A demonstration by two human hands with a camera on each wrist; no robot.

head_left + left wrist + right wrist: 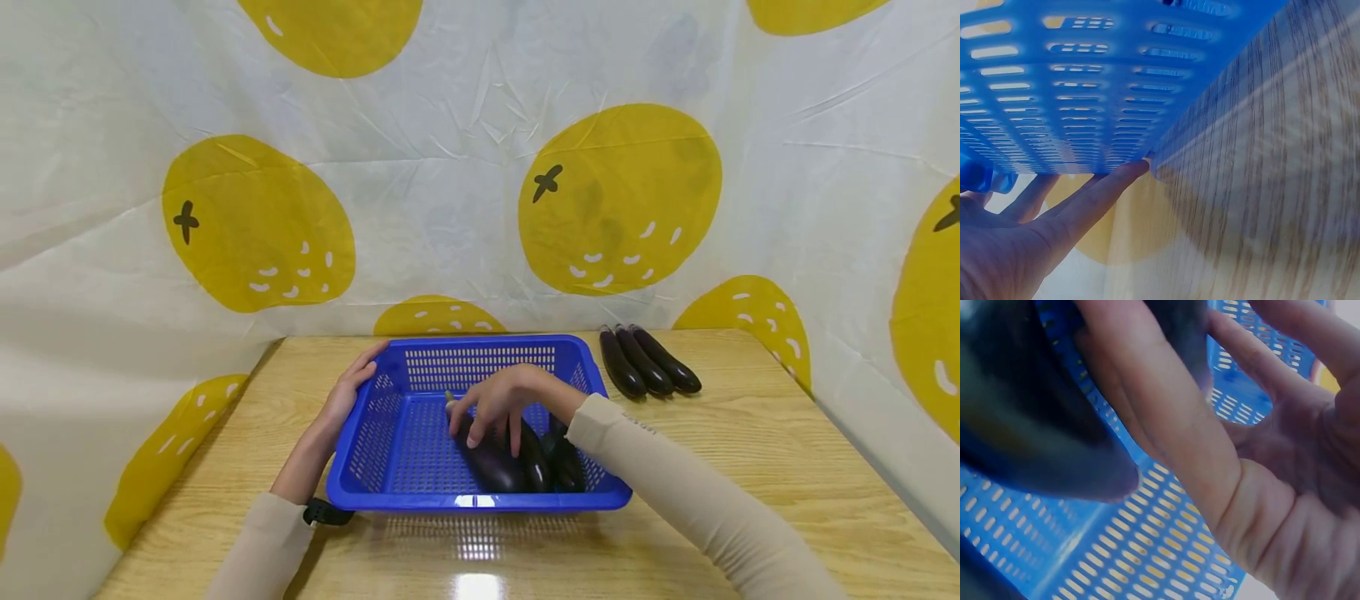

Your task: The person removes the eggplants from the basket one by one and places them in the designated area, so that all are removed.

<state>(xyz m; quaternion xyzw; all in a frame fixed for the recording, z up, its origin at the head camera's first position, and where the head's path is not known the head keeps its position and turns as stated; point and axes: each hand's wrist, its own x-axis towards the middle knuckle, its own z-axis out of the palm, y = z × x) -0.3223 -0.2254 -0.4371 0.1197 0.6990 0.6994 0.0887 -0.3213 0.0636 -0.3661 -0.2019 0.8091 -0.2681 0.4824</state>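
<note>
A blue perforated plastic basket (480, 502) stands on the wooden table, with several dark purple eggplants along its right half. My right hand (498, 404) reaches in over the right side, fingers spread around the thick, leftmost eggplant (495, 471), whose stem points to the back. Another eggplant (1041, 425) lies right beside that hand's fingers in the right wrist view. My left hand (348, 396) rests along the basket's outer left side near the far corner. In the left wrist view its fingers (1094, 203) lie nearly straight against the perforated wall.
Three slender eggplants (648, 362) lie side by side on the table, behind and to the right of the basket. A white cloth with yellow fruit prints (465, 225) hangs behind the table and at its sides. A black watch (327, 512) is on the left wrist.
</note>
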